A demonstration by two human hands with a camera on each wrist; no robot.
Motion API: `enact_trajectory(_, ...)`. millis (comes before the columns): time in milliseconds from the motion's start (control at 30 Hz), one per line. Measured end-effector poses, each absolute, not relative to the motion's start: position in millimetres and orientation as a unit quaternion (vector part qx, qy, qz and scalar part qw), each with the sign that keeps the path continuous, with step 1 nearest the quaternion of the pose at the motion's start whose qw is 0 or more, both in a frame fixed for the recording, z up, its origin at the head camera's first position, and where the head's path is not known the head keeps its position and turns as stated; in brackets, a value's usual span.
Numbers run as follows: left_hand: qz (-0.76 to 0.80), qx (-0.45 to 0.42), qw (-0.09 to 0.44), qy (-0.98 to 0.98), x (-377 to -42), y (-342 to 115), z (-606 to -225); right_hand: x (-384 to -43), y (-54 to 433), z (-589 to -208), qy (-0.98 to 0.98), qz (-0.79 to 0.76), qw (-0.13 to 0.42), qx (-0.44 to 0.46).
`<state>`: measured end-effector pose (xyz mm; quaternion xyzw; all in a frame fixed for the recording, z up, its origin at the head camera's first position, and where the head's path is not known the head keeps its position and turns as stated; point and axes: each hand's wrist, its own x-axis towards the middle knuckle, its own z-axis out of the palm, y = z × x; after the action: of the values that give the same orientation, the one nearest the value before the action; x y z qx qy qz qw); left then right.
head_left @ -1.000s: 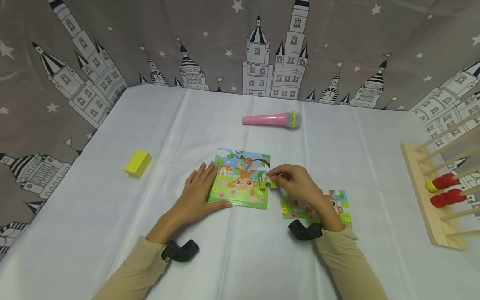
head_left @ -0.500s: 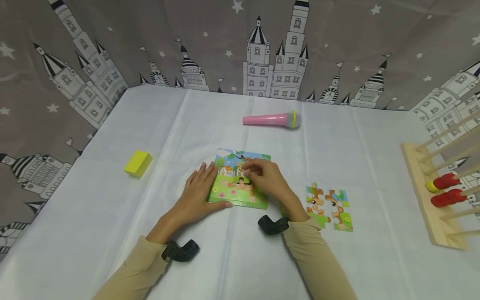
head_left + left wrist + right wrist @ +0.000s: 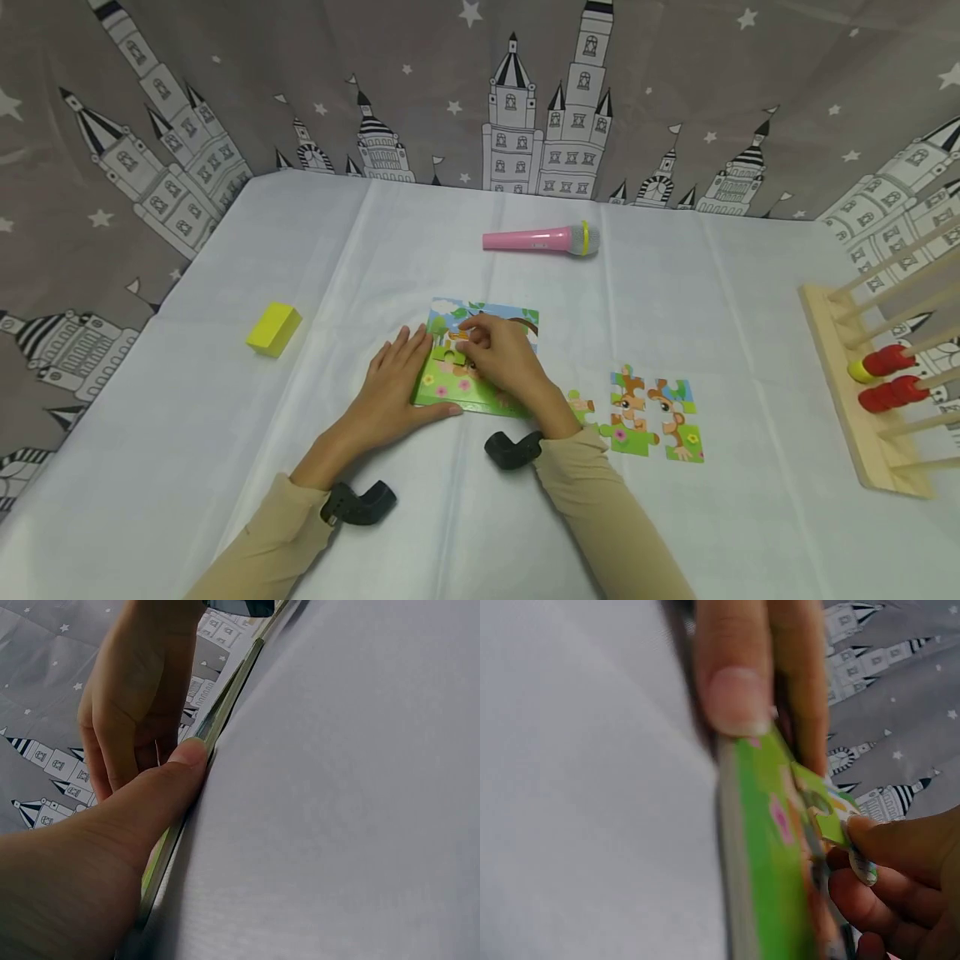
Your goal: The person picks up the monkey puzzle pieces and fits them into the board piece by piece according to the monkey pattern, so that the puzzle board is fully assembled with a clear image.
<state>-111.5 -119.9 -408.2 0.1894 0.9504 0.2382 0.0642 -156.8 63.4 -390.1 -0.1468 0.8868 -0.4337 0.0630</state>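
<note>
In the head view, a picture puzzle board (image 3: 450,393) with a monkey scene lies at the middle of the white table. My left hand (image 3: 392,392) rests along its left edge, fingers straight and thumb at the front edge. The thumb (image 3: 191,752) touches the board's side in the left wrist view. Above the board's left part, my right hand (image 3: 504,357) pinches a jigsaw piece (image 3: 448,355) between thumb and fingers. Seen from the right wrist, this piece (image 3: 826,825) is tilted over the board. The right hand hides much of the monkey picture.
Several loose monkey jigsaw pieces (image 3: 628,440) lie right of the board, one partly behind the right wrist. A pink toy microphone (image 3: 528,241) lies farther back. A yellow block (image 3: 274,329) is at the left, a wooden bead rack (image 3: 862,400) at the right edge.
My right hand has moved left with the jigsaw piece, from the board's right edge to over its left part. More loose pieces show at the right. The left hand has stayed put.
</note>
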Motion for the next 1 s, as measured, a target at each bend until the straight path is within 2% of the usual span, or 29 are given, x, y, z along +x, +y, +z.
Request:
enact_trajectory(600,0.238,0.194,0.053,0.950,-111.3,-119.3,-408.9,-157.3,50.3,-389.6,0.932,-0.329,0.052,-0.139)
enact_trajectory(1000,0.241,0.195,0.053,0.949,-111.8,-119.8,-409.7,-150.7,48.9,-393.9,0.945,-0.288,0.012,-0.154)
